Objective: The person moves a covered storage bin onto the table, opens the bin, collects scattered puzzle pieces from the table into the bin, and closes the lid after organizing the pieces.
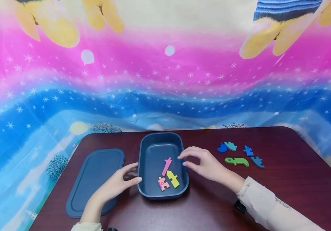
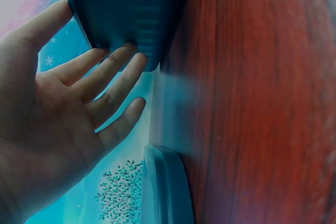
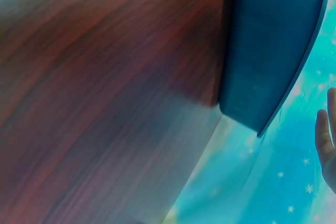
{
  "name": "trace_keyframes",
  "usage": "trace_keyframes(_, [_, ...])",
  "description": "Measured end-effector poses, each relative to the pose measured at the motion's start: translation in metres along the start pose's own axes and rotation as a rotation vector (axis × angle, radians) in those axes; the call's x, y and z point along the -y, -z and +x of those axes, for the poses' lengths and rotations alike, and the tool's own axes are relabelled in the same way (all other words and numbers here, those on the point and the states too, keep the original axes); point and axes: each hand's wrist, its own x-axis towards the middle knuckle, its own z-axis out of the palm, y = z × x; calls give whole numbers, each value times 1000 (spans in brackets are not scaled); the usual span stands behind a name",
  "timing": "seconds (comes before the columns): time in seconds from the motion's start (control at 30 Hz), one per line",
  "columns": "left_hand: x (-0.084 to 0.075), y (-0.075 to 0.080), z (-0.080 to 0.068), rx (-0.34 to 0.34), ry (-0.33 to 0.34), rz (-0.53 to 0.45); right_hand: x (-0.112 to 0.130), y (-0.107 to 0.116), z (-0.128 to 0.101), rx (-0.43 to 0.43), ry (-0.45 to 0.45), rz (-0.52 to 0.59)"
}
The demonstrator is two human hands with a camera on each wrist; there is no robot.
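Observation:
A dark blue-grey rectangular box (image 1: 153,141) stands in the middle of the table. Inside it lie a pink puzzle piece (image 1: 166,166), a yellow puzzle piece (image 1: 172,179) and a peach-pink puzzle piece (image 1: 163,183). My left hand (image 1: 118,183) is at the box's left side, thumb at the rim and fingertips against the outer wall; the left wrist view shows its fingers (image 2: 113,74) spread and nearly straight. Over the right rim, my right hand (image 1: 204,163) holds nothing, its thumb and fingers apart and slightly bent. Only a few of its fingers (image 3: 323,135) show in the right wrist view.
Left of the box the matching lid (image 1: 96,173) lies flat, partly behind my left arm. On the right are a green puzzle piece (image 1: 237,161) and several blue and teal puzzle pieces (image 1: 248,150). A patterned cloth (image 1: 165,73) hangs behind the table (image 1: 298,179).

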Motion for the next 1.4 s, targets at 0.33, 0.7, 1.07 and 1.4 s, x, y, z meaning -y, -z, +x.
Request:
trace_keyframes(0.33, [1, 0, 3, 1, -17, 16, -9, 21, -19, -41, -39, -79])
trace_keyframes(0.7, [2, -4, 4, -9, -1, 13, -27, 39, -45, -85, -46, -117])
trace_keyframes(1.07, [3, -2, 3, -6, -4, 16, -33, 52, -65, -123, -84, -160])
trace_keyframes(1.4, [4, 0, 2, -8, -13, 22, -42, 64, -78, -118, -129, -192])
